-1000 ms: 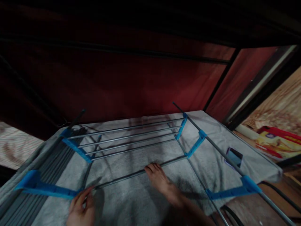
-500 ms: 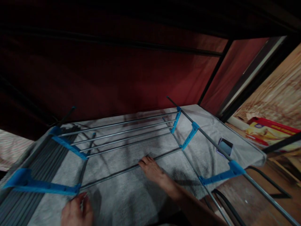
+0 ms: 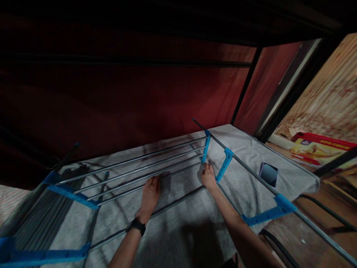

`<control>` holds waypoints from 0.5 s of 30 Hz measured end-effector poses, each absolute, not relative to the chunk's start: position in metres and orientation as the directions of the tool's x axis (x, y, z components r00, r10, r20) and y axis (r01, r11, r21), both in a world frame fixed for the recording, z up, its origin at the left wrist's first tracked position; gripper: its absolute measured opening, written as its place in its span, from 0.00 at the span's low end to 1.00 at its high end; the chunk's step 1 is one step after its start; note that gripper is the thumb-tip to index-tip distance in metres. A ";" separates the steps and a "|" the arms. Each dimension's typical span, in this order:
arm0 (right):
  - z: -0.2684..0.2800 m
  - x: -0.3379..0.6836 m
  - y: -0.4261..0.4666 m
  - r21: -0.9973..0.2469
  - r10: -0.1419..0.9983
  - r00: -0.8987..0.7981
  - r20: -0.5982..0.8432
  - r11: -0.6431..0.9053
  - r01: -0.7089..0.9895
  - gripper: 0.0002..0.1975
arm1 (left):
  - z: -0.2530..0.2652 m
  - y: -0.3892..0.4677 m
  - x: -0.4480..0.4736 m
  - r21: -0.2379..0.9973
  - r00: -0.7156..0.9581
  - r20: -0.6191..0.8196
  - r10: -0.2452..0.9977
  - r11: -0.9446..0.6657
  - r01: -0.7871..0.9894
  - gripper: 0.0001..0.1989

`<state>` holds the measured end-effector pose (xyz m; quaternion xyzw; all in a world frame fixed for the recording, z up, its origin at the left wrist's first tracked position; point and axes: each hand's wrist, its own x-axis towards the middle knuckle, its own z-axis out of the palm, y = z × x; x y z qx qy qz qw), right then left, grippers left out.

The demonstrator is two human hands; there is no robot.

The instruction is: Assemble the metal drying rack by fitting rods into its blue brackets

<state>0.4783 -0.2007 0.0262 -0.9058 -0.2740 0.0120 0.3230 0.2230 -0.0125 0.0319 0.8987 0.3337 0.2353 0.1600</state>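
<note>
A rack frame of grey metal rods and blue plastic brackets lies on a grey blanket (image 3: 178, 227). My left hand (image 3: 151, 191), with a black watch (image 3: 136, 225) on its wrist, has its fingers curled over the nearest metal rod (image 3: 178, 172) of the row of several. My right hand (image 3: 208, 175) is closed at that rod's right end, by the foot of the far right blue bracket (image 3: 206, 147). Its fingertips are partly hidden. A single lower rod (image 3: 178, 201) runs below both hands. Another blue bracket (image 3: 224, 165) stands just right of my right hand.
Several loose grey rods (image 3: 41, 219) lie bundled at the left. A phone (image 3: 269, 174) rests on the blanket beyond the right side tube (image 3: 248, 167). Dark posts and a red cloth (image 3: 134, 100) stand behind. A red and yellow box (image 3: 320, 149) is at the far right.
My left hand has moved from the near left bracket up to the nearest rod of the row. My right hand has left the single lower rod and moved right to the row's end.
</note>
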 end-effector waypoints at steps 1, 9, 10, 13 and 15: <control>0.026 0.486 -0.198 -0.591 0.479 0.868 0.132 -0.665 0.457 0.34 | 0.029 -0.007 0.229 0.420 0.679 0.290 0.675 -0.727 0.543 0.20; 0.023 0.511 -0.187 -0.521 0.405 0.914 -0.015 -0.784 0.339 0.30 | 0.013 0.026 0.231 0.395 0.738 0.220 0.638 -0.750 0.531 0.17; 0.023 0.511 -0.185 -0.506 0.398 0.917 -0.023 -0.796 0.332 0.30 | 0.012 0.027 0.230 0.400 0.740 0.220 0.635 -0.751 0.525 0.17; 0.024 0.513 -0.180 -0.465 0.382 0.923 -0.045 -0.826 0.319 0.29 | 0.009 0.027 0.227 0.393 0.742 0.236 0.627 -0.760 0.518 0.17; 0.025 0.514 -0.178 -0.443 0.384 0.922 -0.052 -0.836 0.323 0.28 | 0.008 0.025 0.226 0.363 0.738 0.245 0.629 -0.765 0.531 0.16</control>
